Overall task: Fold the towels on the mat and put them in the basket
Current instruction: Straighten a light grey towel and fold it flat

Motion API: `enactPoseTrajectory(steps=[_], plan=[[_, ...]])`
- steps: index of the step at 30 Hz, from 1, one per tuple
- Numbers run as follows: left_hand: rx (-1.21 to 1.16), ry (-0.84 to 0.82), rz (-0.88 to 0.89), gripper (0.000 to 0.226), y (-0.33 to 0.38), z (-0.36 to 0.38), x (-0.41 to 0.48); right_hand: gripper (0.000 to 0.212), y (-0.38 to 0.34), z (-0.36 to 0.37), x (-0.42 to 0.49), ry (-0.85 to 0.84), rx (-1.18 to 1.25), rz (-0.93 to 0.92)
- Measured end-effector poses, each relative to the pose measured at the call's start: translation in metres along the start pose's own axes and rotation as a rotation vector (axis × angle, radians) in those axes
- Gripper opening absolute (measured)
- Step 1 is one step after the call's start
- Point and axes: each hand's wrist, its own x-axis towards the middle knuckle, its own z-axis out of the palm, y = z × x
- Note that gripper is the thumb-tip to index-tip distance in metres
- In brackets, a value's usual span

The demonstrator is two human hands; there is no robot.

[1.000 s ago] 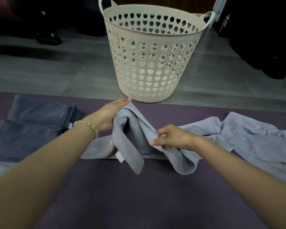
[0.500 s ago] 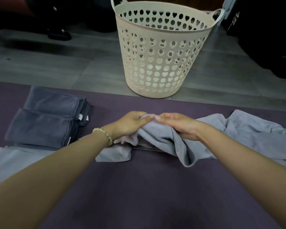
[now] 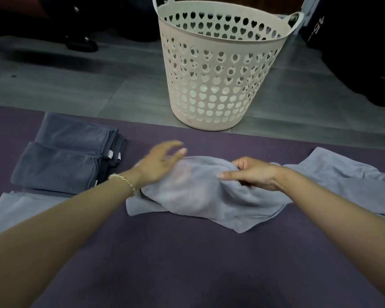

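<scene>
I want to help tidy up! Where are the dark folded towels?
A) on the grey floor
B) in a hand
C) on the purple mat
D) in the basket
C: the dark folded towels lie stacked on the purple mat, left of the light towel that the right hand grips; the basket stands on the floor beyond.

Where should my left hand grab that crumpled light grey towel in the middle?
Probably the towel at its near-left corner, from the left: that edge lies flat and exposed on the mat, while the right hand pinches the bunched top.
</scene>
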Motion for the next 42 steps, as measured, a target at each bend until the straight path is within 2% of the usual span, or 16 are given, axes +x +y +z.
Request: enactPoseTrajectory(steps=[2, 3, 5, 8, 10, 12, 15, 20, 21, 24, 26, 29, 33, 37, 39, 42], plan=[[-0.121, -0.271, -0.012, 0.056, 0.041, 0.015, -0.005, 0.022, -0.007, -0.003, -0.002, -0.042, 0.252, -0.052], [-0.152, -0.320, -0.039, 0.057, 0.053, 0.019, -0.004, 0.022, -0.010, -0.006, -0.004, -0.066, 0.340, -0.072], [-0.171, -0.330, -0.013, 0.046, 0.067, 0.016, 0.001, 0.028, -0.013, -0.017, -0.008, -0.095, 0.391, -0.106], [-0.273, -0.365, -0.016, 0.032, 0.088, -0.002, 0.007, 0.033, -0.021, -0.031, -0.017, -0.148, 0.248, -0.116], [-0.390, -0.336, -0.047, 0.032, 0.107, -0.021, 0.013, 0.023, -0.040, -0.038, -0.029, -0.157, 0.124, -0.092], [-0.454, -0.217, -0.099, 0.034, 0.128, -0.046, 0.023, 0.035, -0.062, -0.054, -0.041, -0.127, 0.035, -0.084], [-0.394, -0.112, -0.142, 0.044, 0.154, -0.095, 0.036, 0.026, -0.096, -0.085, -0.063, -0.021, 0.037, -0.135], [-0.370, -0.024, -0.133, 0.059, 0.174, -0.162, 0.045, 0.059, -0.132, -0.128, -0.090, 0.027, -0.082, -0.152], [-0.391, -0.005, -0.122, 0.061, 0.176, -0.170, 0.047, 0.056, -0.137, -0.133, -0.095, 0.019, -0.084, -0.143], [-0.379, 0.068, -0.107, 0.046, 0.174, -0.182, 0.055, 0.028, -0.142, -0.144, -0.103, 0.061, -0.158, -0.104], [-0.402, 0.143, -0.105, 0.036, 0.170, -0.181, 0.063, 0.025, -0.140, -0.152, -0.103, 0.165, -0.219, -0.093], [-0.458, 0.274, -0.070, 0.031, 0.176, -0.181, 0.082, 0.055, -0.144, -0.171, -0.102, 0.476, -0.216, -0.203], [-0.545, 0.403, 0.059, 0.026, 0.205, -0.191, 0.111, 0.030, -0.173, -0.195, -0.115, 0.696, -0.057, -0.351], [-0.511, 0.378, 0.091, 0.043, 0.205, -0.179, 0.115, 0.036, -0.166, -0.192, -0.120, 0.707, 0.065, -0.374], [-0.465, 0.314, 0.011, 0.048, 0.180, -0.149, 0.104, 0.041, -0.132, -0.178, -0.109, 0.650, 0.110, -0.295], [-0.300, 0.115, -0.181, 0.051, 0.129, -0.085, 0.074, 0.060, -0.061, -0.147, -0.082, 0.559, -0.034, -0.070]])
